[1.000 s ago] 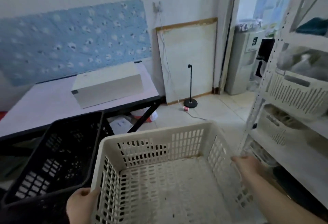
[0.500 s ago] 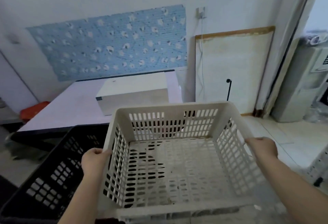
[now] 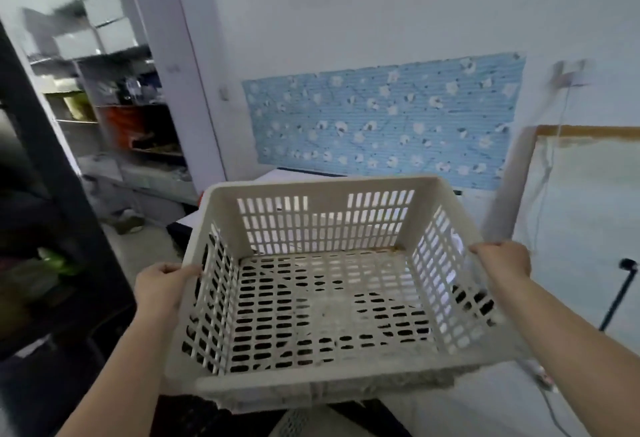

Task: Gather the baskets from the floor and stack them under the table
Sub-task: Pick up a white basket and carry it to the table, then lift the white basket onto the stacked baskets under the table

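Raised higher since a moment ago, white basket (image 3: 325,284) sits centre, left hand (image 3: 162,286) and right hand (image 3: 502,260) each clamped on a side rim.
Blue floral panel (image 3: 381,121) at 12 o'clock, cluttered shelves (image 3: 114,97) at 10, leaning board (image 3: 585,201) at 3.

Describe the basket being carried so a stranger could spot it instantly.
Below the blue flowered wall panel, the white slatted basket is held up, left hand and right hand gripping opposite rims. It is empty, pale, and off the floor.

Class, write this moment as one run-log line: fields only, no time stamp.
stage: carrying | object: white slotted basket, empty, lifted | left hand: on left rim | right hand: on right rim
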`<action>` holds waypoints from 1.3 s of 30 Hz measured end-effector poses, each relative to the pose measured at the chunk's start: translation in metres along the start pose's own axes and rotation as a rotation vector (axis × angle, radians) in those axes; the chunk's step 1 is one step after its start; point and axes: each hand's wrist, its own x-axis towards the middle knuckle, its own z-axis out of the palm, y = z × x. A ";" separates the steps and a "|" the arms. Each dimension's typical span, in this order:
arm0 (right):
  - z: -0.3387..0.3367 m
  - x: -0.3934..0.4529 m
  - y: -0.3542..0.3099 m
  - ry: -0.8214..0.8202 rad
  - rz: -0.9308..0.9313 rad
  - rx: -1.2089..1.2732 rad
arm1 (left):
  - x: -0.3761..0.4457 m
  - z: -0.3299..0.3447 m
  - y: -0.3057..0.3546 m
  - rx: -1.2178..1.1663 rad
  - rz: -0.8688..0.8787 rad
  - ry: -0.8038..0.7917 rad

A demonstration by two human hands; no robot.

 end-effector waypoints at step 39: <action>0.557 0.040 -0.201 -1.024 -0.779 -0.628 | 0.209 -0.094 -0.030 0.265 -0.546 0.710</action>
